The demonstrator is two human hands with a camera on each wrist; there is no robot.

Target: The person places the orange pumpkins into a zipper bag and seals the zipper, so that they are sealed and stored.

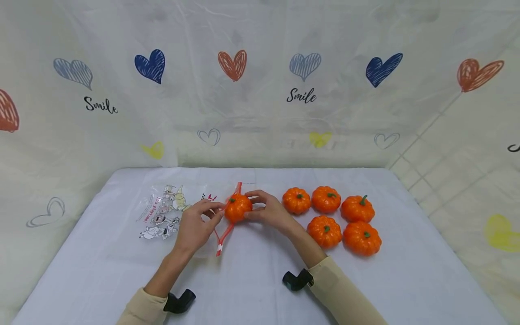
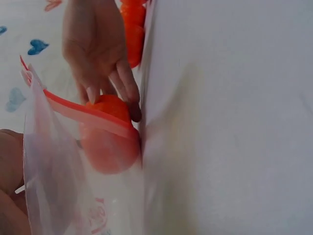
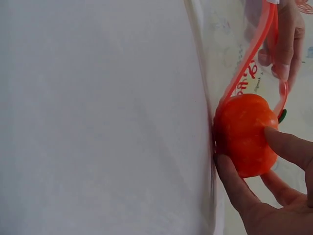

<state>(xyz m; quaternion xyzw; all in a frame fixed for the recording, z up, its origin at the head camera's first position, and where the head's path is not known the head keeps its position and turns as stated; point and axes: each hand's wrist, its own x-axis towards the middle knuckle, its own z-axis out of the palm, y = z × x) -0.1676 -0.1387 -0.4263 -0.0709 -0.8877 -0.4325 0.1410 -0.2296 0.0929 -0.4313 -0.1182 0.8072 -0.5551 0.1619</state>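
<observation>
My right hand (image 1: 271,212) holds a small orange toy pumpkin (image 1: 238,209) with a green stem, thumb and fingers round its side. The pumpkin stands in the mouth of a clear zip bag (image 1: 134,246); in the left wrist view part of it shows through the plastic. Printed cartoon animals cover the bag, and its red zip strip (image 3: 250,55) spreads apart around the pumpkin. On the other side, my left hand (image 1: 192,228) pinches the bag's upper edge, raising it over the pumpkin. The left fingertips are partly hidden in the left wrist view.
Several more orange pumpkins (image 1: 326,199) sit in a cluster on the white-covered table (image 1: 252,289), right of my right hand. A pale sheet with printed hearts (image 1: 231,65) hangs behind the table. Each sleeve carries a black wrist camera (image 1: 298,280).
</observation>
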